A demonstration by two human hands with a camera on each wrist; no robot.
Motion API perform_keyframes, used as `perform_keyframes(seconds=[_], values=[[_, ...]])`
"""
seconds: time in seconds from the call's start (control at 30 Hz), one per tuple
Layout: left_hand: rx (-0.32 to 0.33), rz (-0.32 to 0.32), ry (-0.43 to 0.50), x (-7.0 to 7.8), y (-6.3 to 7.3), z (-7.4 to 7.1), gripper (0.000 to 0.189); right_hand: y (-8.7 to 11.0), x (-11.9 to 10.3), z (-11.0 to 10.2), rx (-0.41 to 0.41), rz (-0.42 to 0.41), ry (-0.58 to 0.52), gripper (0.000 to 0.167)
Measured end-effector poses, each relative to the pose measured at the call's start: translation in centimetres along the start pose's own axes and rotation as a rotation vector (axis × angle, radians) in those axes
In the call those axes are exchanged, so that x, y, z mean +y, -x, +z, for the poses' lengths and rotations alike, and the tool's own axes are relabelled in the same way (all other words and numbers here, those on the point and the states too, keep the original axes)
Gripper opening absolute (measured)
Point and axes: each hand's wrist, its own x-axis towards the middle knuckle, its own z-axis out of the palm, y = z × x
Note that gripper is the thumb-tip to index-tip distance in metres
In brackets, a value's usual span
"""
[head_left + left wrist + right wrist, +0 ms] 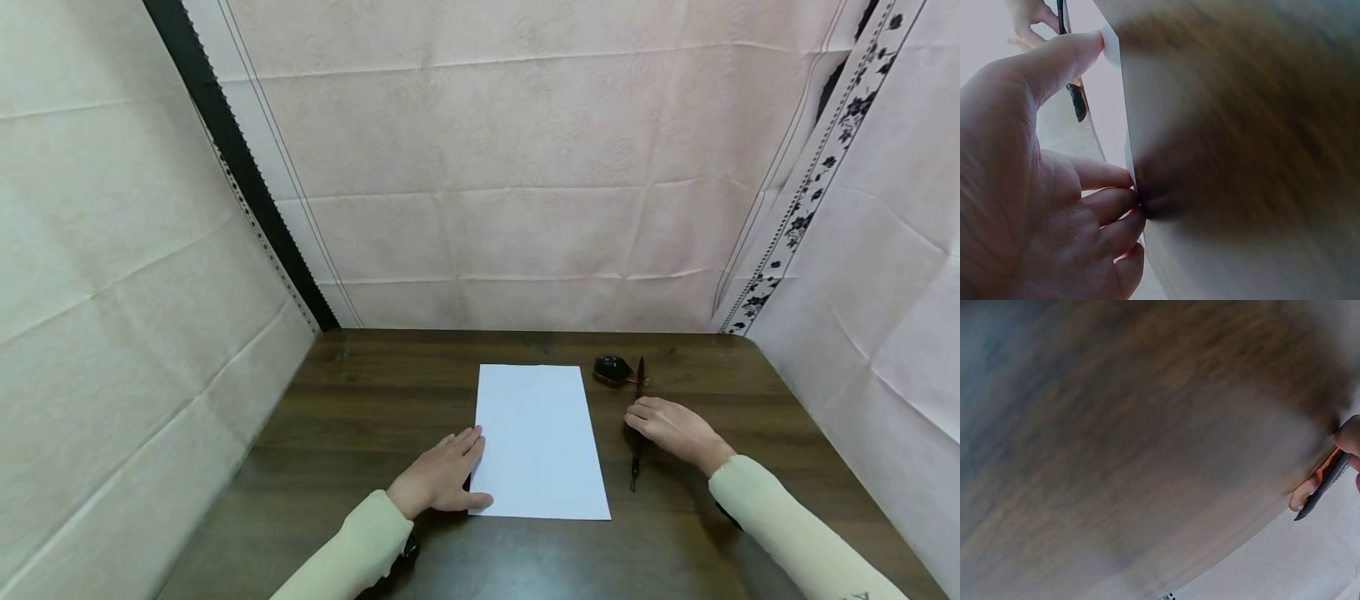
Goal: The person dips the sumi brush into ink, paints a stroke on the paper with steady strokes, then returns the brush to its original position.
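Note:
A blank white sheet of paper (534, 442) lies upright on the dark wooden table. My left hand (442, 475) rests at the sheet's lower left, fingers along its left edge and thumb on the bottom corner; in the left wrist view, the fingertips (1124, 209) meet the paper's edge. To the right of the sheet, my right hand (675, 429) holds a dark, slim calligraphy brush (641, 372) near its middle, the pointed tip facing away from me. Only the fingers and part of the brush (1329, 484) show in the right wrist view.
A small glossy black object (611, 370), with a brownish part at its right, sits beyond the sheet's upper right corner, close to the brush tip. The wooden table (390, 392) is bordered by hanging pale cloths (525, 208) at the back and both sides.

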Motion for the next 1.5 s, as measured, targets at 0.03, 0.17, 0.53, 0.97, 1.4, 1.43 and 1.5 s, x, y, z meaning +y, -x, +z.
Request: perform_keyframes(seconds=[0.03,0.17,0.53,0.97,1.4,1.43,1.5], values=[[0.0,0.001,-0.003,0.0,0.0,0.0,0.095,0.1,0.0,0.0,0.002,-0.004,0.001,0.035],[-0.004,0.0,-0.006,0.1,-0.1,0.0,0.095,0.2,0.1,0.2,0.003,-0.023,0.006,0.034],[-0.014,-0.013,0.003,-0.1,-0.2,0.1,0.096,0.4,0.5,0.9,0.021,-0.07,0.035,0.035],[-0.025,-0.008,-0.002,-0.2,-0.4,0.1,0.097,0.0,1.3,0.1,0.127,-0.121,0.047,0.038],[-0.025,-0.013,0.001,0.1,-0.2,-0.2,0.096,-0.1,2.4,-2.2,0.196,-0.066,-0.025,0.052],[-0.024,-0.014,0.0,0.2,-0.2,-0.2,0.096,-0.2,2.6,-2.4,0.211,-0.06,-0.046,0.053],[-0.021,-0.016,-0.003,0.3,-0.1,-0.4,0.096,-0.5,2.9,-2.9,0.254,-0.049,-0.097,0.049]])
